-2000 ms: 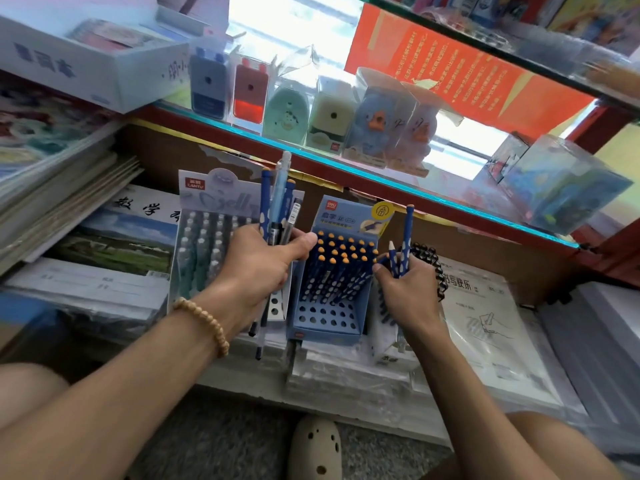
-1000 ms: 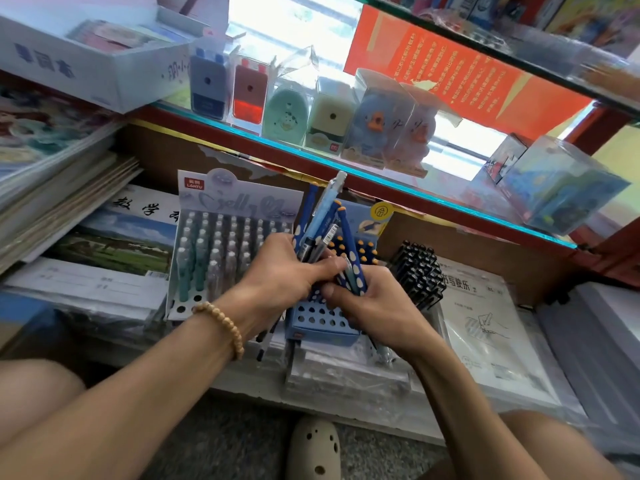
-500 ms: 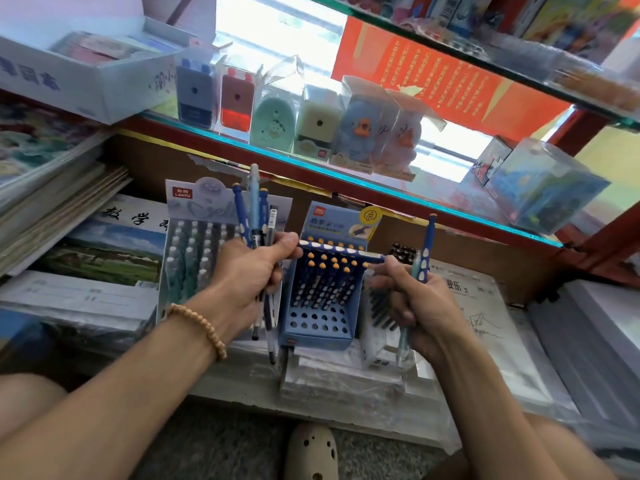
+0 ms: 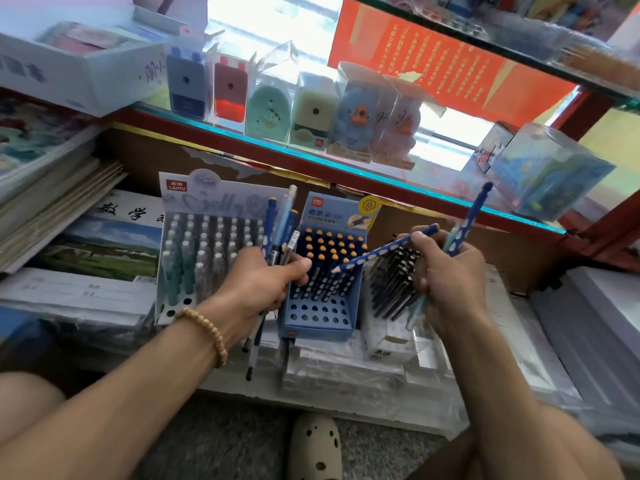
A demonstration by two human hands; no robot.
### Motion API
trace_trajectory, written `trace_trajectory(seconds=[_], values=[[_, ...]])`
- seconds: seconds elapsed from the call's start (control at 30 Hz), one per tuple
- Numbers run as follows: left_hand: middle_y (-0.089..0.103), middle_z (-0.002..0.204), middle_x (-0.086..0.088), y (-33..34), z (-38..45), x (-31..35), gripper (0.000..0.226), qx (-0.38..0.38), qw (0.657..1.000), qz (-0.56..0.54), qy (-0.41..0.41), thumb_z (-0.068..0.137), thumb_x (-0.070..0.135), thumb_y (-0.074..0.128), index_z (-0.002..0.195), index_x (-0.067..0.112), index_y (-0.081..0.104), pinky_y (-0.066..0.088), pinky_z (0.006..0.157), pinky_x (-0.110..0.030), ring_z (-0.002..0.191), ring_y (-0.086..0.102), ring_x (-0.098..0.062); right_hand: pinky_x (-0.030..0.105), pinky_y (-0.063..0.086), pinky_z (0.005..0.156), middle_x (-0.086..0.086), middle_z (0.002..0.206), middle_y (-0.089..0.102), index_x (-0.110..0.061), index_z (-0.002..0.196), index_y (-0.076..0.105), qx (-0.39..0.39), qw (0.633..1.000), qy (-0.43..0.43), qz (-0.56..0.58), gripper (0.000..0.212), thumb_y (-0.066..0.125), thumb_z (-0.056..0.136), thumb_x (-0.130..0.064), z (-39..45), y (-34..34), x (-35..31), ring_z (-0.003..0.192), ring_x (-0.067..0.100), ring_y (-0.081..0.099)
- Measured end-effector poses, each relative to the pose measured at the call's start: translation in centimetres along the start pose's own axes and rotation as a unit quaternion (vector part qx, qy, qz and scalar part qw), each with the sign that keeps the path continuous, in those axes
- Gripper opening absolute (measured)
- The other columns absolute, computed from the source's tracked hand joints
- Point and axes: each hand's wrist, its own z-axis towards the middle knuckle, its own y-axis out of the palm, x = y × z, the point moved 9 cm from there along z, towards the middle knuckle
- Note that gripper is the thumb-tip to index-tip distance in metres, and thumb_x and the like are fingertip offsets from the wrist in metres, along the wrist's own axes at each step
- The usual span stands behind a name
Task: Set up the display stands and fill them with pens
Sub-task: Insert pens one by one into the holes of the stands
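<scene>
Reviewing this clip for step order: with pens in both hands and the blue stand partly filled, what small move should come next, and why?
Probably lower the dotted blue pen, pinched by the right hand, tip first into an empty hole of the blue stand. Its tip already points down toward the stand, whose front rows are open, while the left hand just grips a bundle of pens.
</scene>
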Motion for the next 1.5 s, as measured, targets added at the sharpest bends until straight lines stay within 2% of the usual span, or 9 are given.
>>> trace_trajectory(seconds=[0.13,0.3,0.57,0.73,0.9,1.1,1.27,1.37,1.5], values=[[0.069,0.072,-0.003,-0.5,0.0,-0.1,0.009,0.010,1.000,-0.009,0.005,0.091,0.017,0.068,0.086,0.009,0.068,0.035,0.043,-0.021,0.046,0.042,-0.008,0.028,0.055,0.064,0.006,0.077,0.071,-0.017,0.083,0.070,-0.005,0.981,-0.065,-0.182,0.008,0.071,0.090,-0.013,0.1,0.9,1.0,0.068,0.010,0.066],[0.069,0.068,-0.001,0.8,-0.2,0.4,0.008,-0.011,1.000,-0.014,0.013,0.091,0.015,0.068,0.084,0.011,0.068,0.034,0.043,-0.021,0.044,0.039,-0.008,0.035,0.057,0.063,-0.001,0.070,0.071,-0.017,0.085,0.074,0.055,0.966,-0.080,-0.238,0.003,0.076,0.086,-0.019,0.9,0.0,3.6,0.062,0.011,0.066],[0.068,0.071,-0.005,0.6,0.0,0.2,0.007,-0.009,1.000,-0.027,0.012,0.092,0.012,0.066,0.086,0.008,0.067,0.033,0.042,-0.021,0.045,0.040,-0.009,0.029,0.048,0.064,-0.006,0.067,0.066,-0.022,0.077,0.068,-0.006,0.951,-0.096,-0.294,0.012,0.075,0.088,-0.019,0.4,2.3,5.1,0.064,0.014,0.063],[0.068,0.070,-0.004,0.4,0.1,0.3,0.009,-0.006,1.000,-0.027,0.013,0.092,0.013,0.067,0.084,0.009,0.067,0.033,0.042,-0.020,0.043,0.039,-0.008,0.037,0.055,0.074,-0.005,0.073,0.068,-0.030,0.073,0.062,-0.055,0.942,-0.099,-0.317,0.022,0.074,0.088,-0.020,0.5,4.2,5.0,0.076,0.018,0.067],[0.068,0.071,-0.005,0.4,0.1,0.0,0.008,-0.006,1.000,-0.028,0.012,0.092,0.012,0.067,0.085,0.009,0.067,0.033,0.042,-0.021,0.044,0.040,-0.008,0.032,0.054,0.073,-0.009,0.073,0.066,-0.027,0.076,0.063,-0.060,0.939,-0.098,-0.324,0.018,0.075,0.088,-0.020,0.4,4.2,5.0,0.073,0.011,0.064],[0.068,0.071,-0.005,0.1,0.1,0.0,0.006,0.000,0.999,-0.030,0.013,0.091,0.013,0.068,0.087,0.008,0.067,0.033,0.041,-0.019,0.044,0.041,-0.008,0.007,0.038,0.053,-0.013,0.061,0.058,-0.025,0.065,0.058,-0.030,0.937,-0.103,-0.332,0.028,0.079,0.083,-0.025,0.3,3.7,4.7,0.054,-0.003,0.052],[0.068,0.072,-0.005,0.8,0.0,0.0,0.008,-0.004,0.999,-0.031,0.012,0.091,0.013,0.068,0.083,0.010,0.067,0.032,0.040,-0.018,0.041,0.039,-0.007,0.021,0.038,0.054,-0.006,0.063,0.060,-0.025,0.062,0.056,-0.074,0.917,-0.082,-0.382,0.031,0.078,0.085,-0.026,0.3,4.6,6.4,0.058,0.006,0.052],[0.068,0.072,-0.005,0.8,0.0,0.0,0.008,-0.003,0.999,-0.031,0.012,0.091,0.014,0.068,0.084,0.010,0.068,0.032,0.039,-0.018,0.042,0.039,-0.007,0.023,0.045,0.059,0.000,0.071,0.068,-0.012,0.075,0.067,-0.056,0.933,-0.058,-0.351,0.022,0.080,0.082,-0.029,0.6,4.0,6.6,0.065,0.011,0.060],[0.067,0.071,-0.002,0.5,0.2,0.4,0.006,0.005,0.999,-0.035,0.028,0.090,0.017,0.070,0.087,0.011,0.070,0.034,0.041,-0.018,0.044,0.040,-0.007,0.024,0.052,0.068,-0.007,0.077,0.069,-0.017,0.084,0.071,-0.065,0.951,-0.082,-0.292,0.011,0.076,0.086,-0.026,-0.1,4.0,4.9,0.075,0.008,0.067]])
